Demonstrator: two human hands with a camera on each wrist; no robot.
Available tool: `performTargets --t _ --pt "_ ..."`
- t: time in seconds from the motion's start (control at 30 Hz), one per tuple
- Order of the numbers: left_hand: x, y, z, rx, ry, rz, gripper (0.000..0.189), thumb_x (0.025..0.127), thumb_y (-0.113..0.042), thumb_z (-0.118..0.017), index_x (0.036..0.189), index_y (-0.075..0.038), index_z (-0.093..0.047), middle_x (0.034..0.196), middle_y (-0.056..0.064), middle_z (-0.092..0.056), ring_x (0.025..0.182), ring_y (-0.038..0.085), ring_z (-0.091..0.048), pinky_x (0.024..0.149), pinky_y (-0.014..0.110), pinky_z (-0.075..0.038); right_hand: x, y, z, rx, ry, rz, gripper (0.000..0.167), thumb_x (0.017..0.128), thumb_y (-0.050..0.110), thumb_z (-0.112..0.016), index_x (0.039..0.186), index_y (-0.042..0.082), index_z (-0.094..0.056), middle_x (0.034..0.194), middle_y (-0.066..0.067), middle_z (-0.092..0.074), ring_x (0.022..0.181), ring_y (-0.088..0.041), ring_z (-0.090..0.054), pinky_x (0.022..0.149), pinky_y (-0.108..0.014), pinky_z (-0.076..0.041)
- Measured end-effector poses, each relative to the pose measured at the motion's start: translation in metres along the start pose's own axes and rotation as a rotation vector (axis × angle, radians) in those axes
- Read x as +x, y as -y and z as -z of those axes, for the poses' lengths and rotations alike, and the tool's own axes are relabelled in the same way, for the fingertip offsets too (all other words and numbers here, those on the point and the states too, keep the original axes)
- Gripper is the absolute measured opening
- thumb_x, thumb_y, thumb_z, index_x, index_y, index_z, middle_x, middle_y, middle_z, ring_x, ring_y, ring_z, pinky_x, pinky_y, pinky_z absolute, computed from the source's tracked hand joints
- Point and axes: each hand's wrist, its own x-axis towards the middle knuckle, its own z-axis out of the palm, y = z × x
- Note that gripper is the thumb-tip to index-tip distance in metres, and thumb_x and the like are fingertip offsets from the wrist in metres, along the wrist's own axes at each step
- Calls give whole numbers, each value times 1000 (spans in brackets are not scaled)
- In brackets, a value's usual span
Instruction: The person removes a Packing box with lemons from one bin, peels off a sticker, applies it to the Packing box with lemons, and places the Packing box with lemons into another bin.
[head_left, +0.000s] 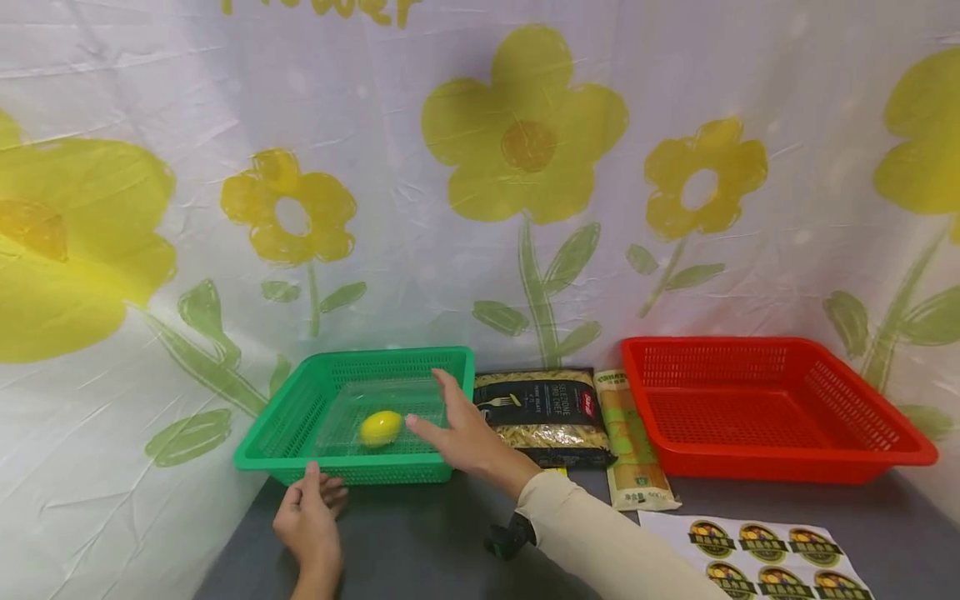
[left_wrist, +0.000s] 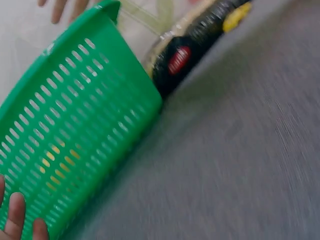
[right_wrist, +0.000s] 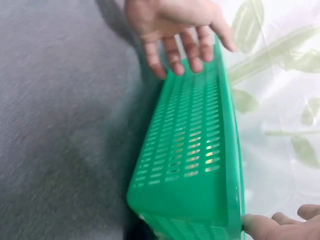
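A green plastic basket (head_left: 352, 477) stands at the left of the table. Inside it lies a clear plastic tray or lid (head_left: 345, 408), with a yellow lemon (head_left: 381, 428) on or in it. My left hand (head_left: 309, 517) is at the basket's front wall, fingers loosely extended; whether they touch it is hard to tell. My right hand (head_left: 468, 433) reaches to the basket's right side, thumb and fingers spread. In the right wrist view, the right hand's thumb (right_wrist: 257, 226) is close against the rim. Neither hand holds anything.
Right of the basket lie a black bag of pasta (head_left: 543, 417) and a long packet (head_left: 636, 442), probably noodles. A red basket (head_left: 780, 467) stands at the right. In front of it is a white sheet of round stickers (head_left: 757, 554). A flower-printed curtain (head_left: 420, 275) hangs behind.
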Motion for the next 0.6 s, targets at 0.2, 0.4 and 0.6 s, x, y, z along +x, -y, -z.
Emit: performTargets --t 0.2,0.4,0.6 --pt "2 -3 -8 -234 -16 206 41 97 -43 -67 95 -3 -64 72 1 -70 61 17 -69 61 35 -61 14 2 -8 53 -71 -54 84 99 58 -55 163 30 -8 170 -4 -13 153 -33 -22 116 -64 -29" --pt "11 -6 -10 -367 -66 216 25 97 -27 -70 97 -6 -57 77 5 -67 63 20 -66 63 37 -62 27 2 -19 92 -121 -76 83 100 55 -55 164 27 -10 170 -5 -10 155 -32 -17 117 -63 -27" --pt "22 -15 -9 -356 -117 162 21 96 -8 -68 89 -6 -49 95 7 -57 65 20 -65 64 36 -63 37 2 -30 17 -164 -194 86 102 54 -53 165 19 -5 171 -10 -2 156 -33 -6 121 -62 -21"
